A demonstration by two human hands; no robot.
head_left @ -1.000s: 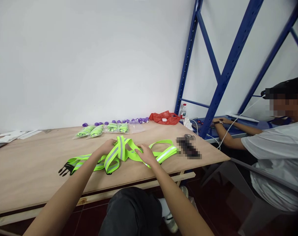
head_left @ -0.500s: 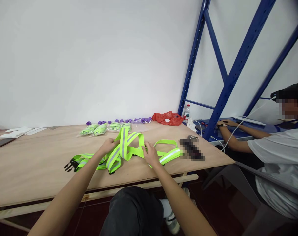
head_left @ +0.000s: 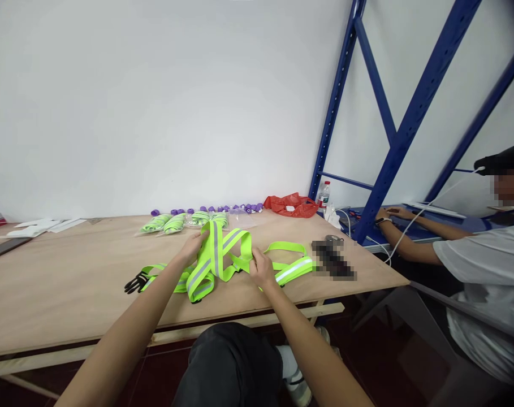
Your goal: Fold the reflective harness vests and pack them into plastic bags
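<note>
Between my hands hangs a neon-yellow reflective strap harness [head_left: 216, 254] with grey stripes, its lower loops resting on the table. My left hand [head_left: 193, 247] is closed on its upper left straps. Closed too, my right hand [head_left: 262, 268] grips a strap loop at the right side. A black side-release buckle [head_left: 135, 282] lies at the harness's left end, beyond my left forearm. To the right of my right hand, more of the yellow strap [head_left: 297, 268] lies on the table, one length shining white. My fingertips are partly hidden by the webbing.
Bagged yellow straps [head_left: 174, 223] lie behind the harness, with several purple rolls [head_left: 252, 208] along the wall. A red plastic bag [head_left: 291, 204], a bottle [head_left: 323, 194] and a blurred dark object [head_left: 333, 260] are to the right. A co-worker [head_left: 489, 254] sits beyond the blue rack [head_left: 409, 124].
The black buckle has shifted right, toward the harness. The straps between my hands are spread slightly wider, and both hands keep their hold.
</note>
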